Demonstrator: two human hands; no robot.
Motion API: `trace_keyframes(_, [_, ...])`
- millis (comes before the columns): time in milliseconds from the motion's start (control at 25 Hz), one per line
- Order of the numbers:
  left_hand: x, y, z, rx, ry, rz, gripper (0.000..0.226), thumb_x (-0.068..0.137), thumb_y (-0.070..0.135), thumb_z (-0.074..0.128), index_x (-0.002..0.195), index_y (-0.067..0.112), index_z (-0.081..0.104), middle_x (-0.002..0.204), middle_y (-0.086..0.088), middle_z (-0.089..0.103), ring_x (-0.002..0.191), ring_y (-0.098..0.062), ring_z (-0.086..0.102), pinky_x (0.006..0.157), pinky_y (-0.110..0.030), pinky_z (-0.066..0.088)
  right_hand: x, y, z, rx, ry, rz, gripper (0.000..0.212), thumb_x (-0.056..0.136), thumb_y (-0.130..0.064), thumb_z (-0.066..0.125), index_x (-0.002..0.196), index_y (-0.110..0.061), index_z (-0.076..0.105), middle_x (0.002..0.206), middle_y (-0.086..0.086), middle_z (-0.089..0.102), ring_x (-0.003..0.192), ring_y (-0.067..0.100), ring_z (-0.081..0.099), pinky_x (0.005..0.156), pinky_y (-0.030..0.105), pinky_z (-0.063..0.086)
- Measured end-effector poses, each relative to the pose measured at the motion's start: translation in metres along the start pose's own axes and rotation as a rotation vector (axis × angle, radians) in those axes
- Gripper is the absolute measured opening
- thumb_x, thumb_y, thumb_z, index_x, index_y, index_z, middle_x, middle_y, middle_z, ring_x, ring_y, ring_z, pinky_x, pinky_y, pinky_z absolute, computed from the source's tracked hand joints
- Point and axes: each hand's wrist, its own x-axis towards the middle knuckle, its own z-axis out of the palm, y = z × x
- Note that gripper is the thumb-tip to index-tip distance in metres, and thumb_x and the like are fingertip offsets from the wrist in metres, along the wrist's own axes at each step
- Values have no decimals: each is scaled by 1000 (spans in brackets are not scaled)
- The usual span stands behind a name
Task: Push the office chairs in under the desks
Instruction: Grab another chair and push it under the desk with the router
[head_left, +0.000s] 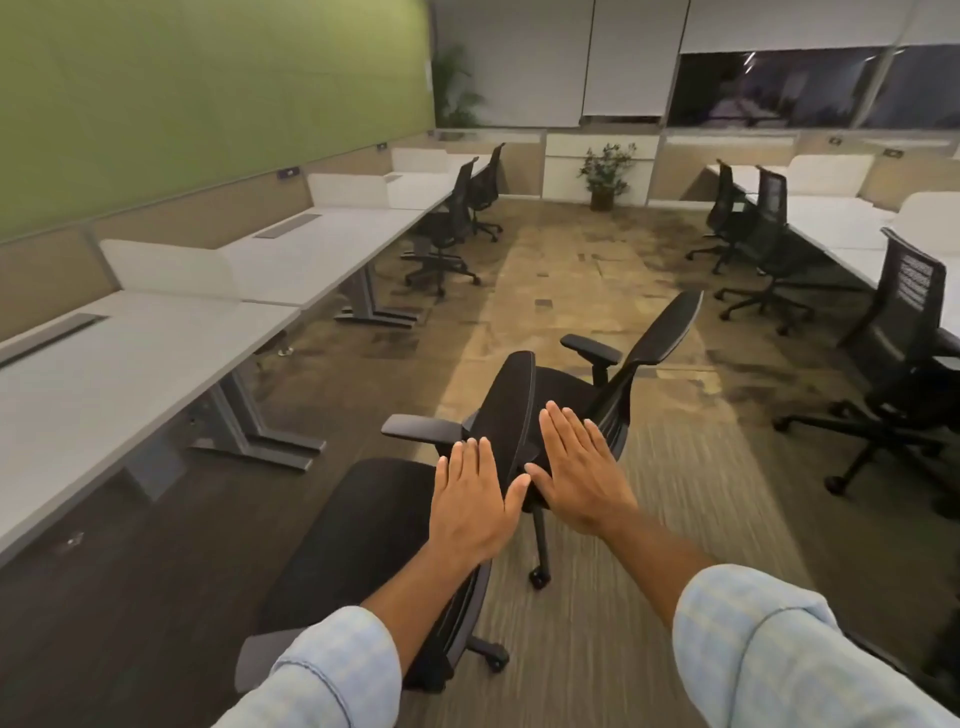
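Two black office chairs stand out in the aisle, away from the white desks (156, 358) on the left. The nearer chair (353, 535) is just below my arms. The farther chair (524, 400) sits ahead with its backrest tilted to the right and both armrests showing. My left hand (470, 506) and my right hand (579, 475) are stretched forward side by side, flat, palms down, thumbs almost touching. They hold nothing. Both hands overlap the chairs in view; I cannot tell whether they touch them.
Two more black chairs (449, 228) stand at the far left desks. Several chairs (904, 364) line the right desk row (831, 228). A potted plant (605, 174) stands at the far wall. Carpeted aisle runs down the middle between the rows.
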Motion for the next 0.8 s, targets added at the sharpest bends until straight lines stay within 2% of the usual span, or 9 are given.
trace_keyframes(80, [16, 6, 7, 13, -31, -15, 89, 108, 72, 18, 173, 11, 8, 182, -15, 12, 169, -31, 5, 135, -49, 2, 27, 9, 3, -7, -6, -29, 86, 106, -67, 7, 173, -13, -3, 182, 7, -7, 167, 23, -10, 132, 42, -12])
trace_keyframes(280, [39, 21, 20, 41, -130, -63, 89, 108, 70, 25, 173, 12, 5, 182, -15, 11, 169, -32, 8, 135, -52, 9, 77, 32, 11, -31, -50, -127, 78, 114, -60, 21, 174, -15, -3, 183, 5, -6, 167, 21, -10, 131, 42, -11])
trace_keyframes(440, [44, 32, 28, 21, -136, -159, 94, 105, 73, 30, 172, 12, 2, 182, -14, 10, 167, -34, 17, 130, -57, 28, 111, 56, 16, -41, -122, -219, 78, 113, -61, 21, 174, -16, 0, 183, 4, -6, 168, 20, -8, 132, 43, -7])
trace_keyframes(520, [50, 32, 29, 39, -140, -238, 98, 103, 77, 28, 172, 13, 1, 181, -14, 16, 162, -36, 31, 120, -57, 43, 131, 67, 19, -48, -151, -285, 81, 112, -64, 18, 174, -16, 1, 183, 3, -4, 168, 20, -7, 132, 43, -7])
trace_keyframes(600, [60, 33, 29, 63, -148, -364, 98, 102, 81, 24, 172, 16, 0, 176, -14, 30, 148, -37, 50, 104, -55, 53, 153, 79, 23, -58, -162, -358, 84, 110, -68, 15, 174, -16, 5, 184, 3, 0, 168, 20, -4, 133, 43, -4])
trace_keyframes(720, [69, 39, 28, 78, -164, -521, 104, 95, 88, 9, 173, 19, 3, 155, -13, 56, 124, -33, 67, 80, -49, 49, 185, 92, 26, -75, -195, -472, 85, 109, -72, 14, 174, -17, 17, 183, 2, 11, 168, 20, 4, 134, 45, -2])
trace_keyframes(800, [71, 45, 28, 95, -154, -603, 116, 84, 93, -3, 173, 19, 8, 144, -11, 62, 117, -31, 68, 75, -46, 43, 211, 100, 26, -108, -205, -572, 86, 108, -74, 12, 172, -18, 25, 182, 1, 19, 167, 19, 10, 134, 47, 0])
